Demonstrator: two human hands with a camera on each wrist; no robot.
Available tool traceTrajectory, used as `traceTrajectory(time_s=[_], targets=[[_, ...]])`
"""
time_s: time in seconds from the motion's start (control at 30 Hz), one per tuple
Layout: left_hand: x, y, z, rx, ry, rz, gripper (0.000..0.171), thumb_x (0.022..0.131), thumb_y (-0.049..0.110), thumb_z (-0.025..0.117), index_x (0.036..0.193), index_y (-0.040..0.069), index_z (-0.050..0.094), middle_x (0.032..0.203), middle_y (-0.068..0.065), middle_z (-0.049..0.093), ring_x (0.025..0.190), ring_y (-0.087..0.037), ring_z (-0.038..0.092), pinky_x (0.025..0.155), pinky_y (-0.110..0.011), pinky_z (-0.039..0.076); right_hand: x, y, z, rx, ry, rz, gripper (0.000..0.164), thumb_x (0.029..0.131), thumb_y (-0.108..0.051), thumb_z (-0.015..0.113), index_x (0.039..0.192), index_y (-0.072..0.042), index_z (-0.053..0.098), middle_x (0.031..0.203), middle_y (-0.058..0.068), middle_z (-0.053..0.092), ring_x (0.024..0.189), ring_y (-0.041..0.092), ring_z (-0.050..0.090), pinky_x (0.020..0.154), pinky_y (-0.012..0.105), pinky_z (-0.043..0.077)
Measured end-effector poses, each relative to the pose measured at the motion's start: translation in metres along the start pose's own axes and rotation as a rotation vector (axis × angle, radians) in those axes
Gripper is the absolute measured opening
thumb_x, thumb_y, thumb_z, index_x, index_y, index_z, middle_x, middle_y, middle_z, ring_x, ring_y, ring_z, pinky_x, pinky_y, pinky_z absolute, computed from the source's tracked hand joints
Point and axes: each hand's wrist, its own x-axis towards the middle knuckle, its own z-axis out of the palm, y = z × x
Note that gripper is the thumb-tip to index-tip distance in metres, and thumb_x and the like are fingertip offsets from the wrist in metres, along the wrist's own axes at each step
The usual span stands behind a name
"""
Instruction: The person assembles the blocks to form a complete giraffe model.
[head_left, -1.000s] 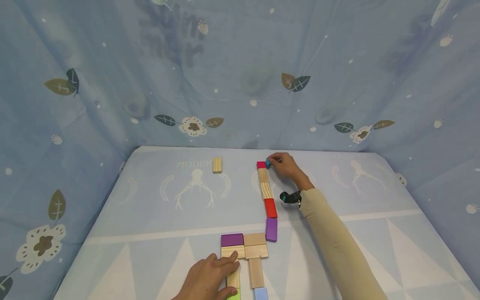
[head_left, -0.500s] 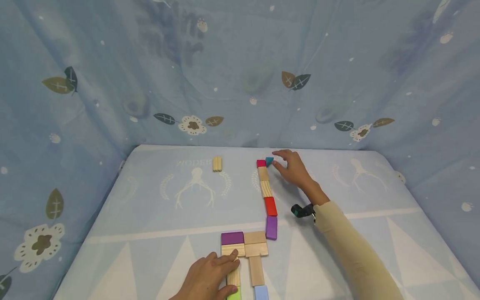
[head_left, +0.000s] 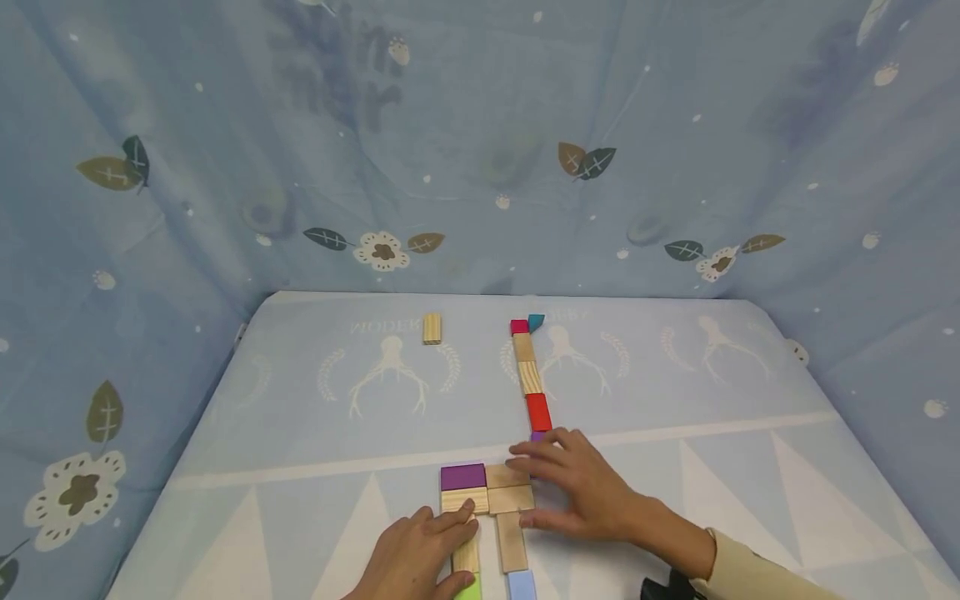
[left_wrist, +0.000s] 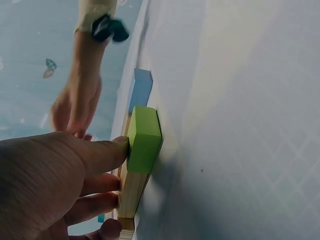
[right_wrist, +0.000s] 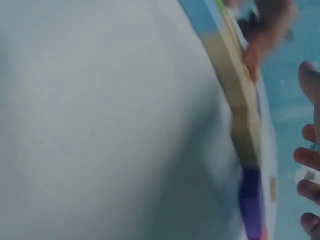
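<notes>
Wooden blocks lie flat on the table in a figure with a long arm. My left hand (head_left: 420,554) rests on its lower left part, the thumb touching the green block (left_wrist: 145,135) and the fingers along a plain wood block (head_left: 467,552). Over the right side of the figure hovers my right hand (head_left: 585,492), fingers spread and holding nothing, partly hiding the purple block (right_wrist: 251,197). Beyond it run a red block (head_left: 538,412), plain blocks (head_left: 529,377), a small crimson block (head_left: 519,326) and a teal block (head_left: 536,322) at the tip.
A ridged plain wood block (head_left: 432,328) lies apart toward the back left of the table (head_left: 300,450). Another purple block (head_left: 462,477) and a light blue block (head_left: 521,585) belong to the near group. A patterned blue curtain (head_left: 480,150) surrounds the table's back and sides.
My right hand has let go of the teal block beside the crimson one and come back toward me, over the near blocks. My left hand has stayed in place.
</notes>
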Motion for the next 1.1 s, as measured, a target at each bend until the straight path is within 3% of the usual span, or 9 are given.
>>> traceTrajectory(time_s=[0.2, 0.6, 0.73, 0.83, 0.9, 1.0, 1.1], targets=[[-0.001, 0.001, 0.0, 0.037, -0.002, 0.011, 0.049, 0.084, 0.047, 0.073, 0.123, 0.016, 0.07, 0.133, 0.001, 0.061, 0.07, -0.005, 0.043, 0.054, -0.022, 0.036, -0.021, -0.026, 0.012, -0.029, -0.055, -0.057, 0.074, 0.077, -0.067, 0.07, 0.137, -0.026, 0.057, 0.141, -0.004, 0.051, 0.115, 0.012, 0.043, 0.085, 0.033, 0.033], [0.007, 0.004, -0.008, 0.085, -0.044, 0.012, 0.039, 0.087, 0.044, 0.071, 0.116, 0.018, 0.073, 0.127, 0.001, 0.063, 0.084, -0.013, 0.056, 0.059, -0.027, 0.044, -0.038, -0.03, 0.025, -0.047, -0.129, -0.054, 0.063, 0.082, -0.067, 0.064, 0.134, -0.032, 0.059, 0.143, -0.009, 0.047, 0.117, 0.01, 0.042, 0.088, 0.034, 0.033], [0.018, 0.006, -0.02, 0.117, -0.003, 0.023, 0.034, 0.087, 0.044, 0.072, 0.11, 0.019, 0.074, 0.116, 0.004, 0.065, 0.09, -0.016, 0.056, 0.064, -0.03, 0.047, -0.038, -0.03, 0.026, -0.051, -0.111, -0.066, 0.062, 0.082, -0.066, 0.066, 0.133, -0.031, 0.06, 0.142, -0.008, 0.048, 0.116, 0.011, 0.043, 0.088, 0.034, 0.032], [0.036, -0.002, -0.036, 0.13, 0.125, 0.013, 0.028, 0.087, 0.04, 0.072, 0.106, 0.02, 0.074, 0.109, 0.004, 0.065, 0.091, -0.017, 0.056, 0.066, -0.032, 0.047, -0.038, -0.031, 0.026, -0.047, -0.094, -0.074, 0.061, 0.082, -0.065, 0.067, 0.132, -0.03, 0.062, 0.142, -0.007, 0.049, 0.114, 0.011, 0.044, 0.087, 0.033, 0.031], [0.057, -0.015, -0.05, 0.133, 0.241, -0.032, 0.024, 0.088, 0.035, 0.073, 0.105, 0.019, 0.074, 0.105, 0.003, 0.066, 0.087, -0.018, 0.058, 0.063, -0.033, 0.048, -0.038, -0.031, 0.026, -0.049, -0.094, -0.072, 0.061, 0.082, -0.065, 0.067, 0.131, -0.03, 0.062, 0.142, -0.007, 0.049, 0.114, 0.011, 0.044, 0.087, 0.033, 0.03], [0.099, -0.049, -0.071, 0.144, 0.377, -0.167, 0.02, 0.089, 0.029, 0.072, 0.104, 0.016, 0.074, 0.098, -0.001, 0.068, 0.082, -0.023, 0.062, 0.059, -0.037, 0.048, -0.038, -0.033, 0.025, -0.051, -0.096, -0.064, 0.061, 0.082, -0.066, 0.066, 0.131, -0.031, 0.062, 0.142, -0.007, 0.049, 0.113, 0.011, 0.044, 0.086, 0.033, 0.029], [0.14, -0.092, -0.084, 0.156, 0.426, -0.33, 0.023, 0.091, 0.029, 0.069, 0.104, 0.011, 0.072, 0.091, -0.007, 0.068, 0.077, -0.028, 0.064, 0.057, -0.044, 0.049, -0.037, -0.034, 0.026, -0.038, -0.09, -0.061, 0.06, 0.082, -0.065, 0.067, 0.131, -0.031, 0.062, 0.141, -0.007, 0.049, 0.114, 0.011, 0.044, 0.086, 0.033, 0.029]])
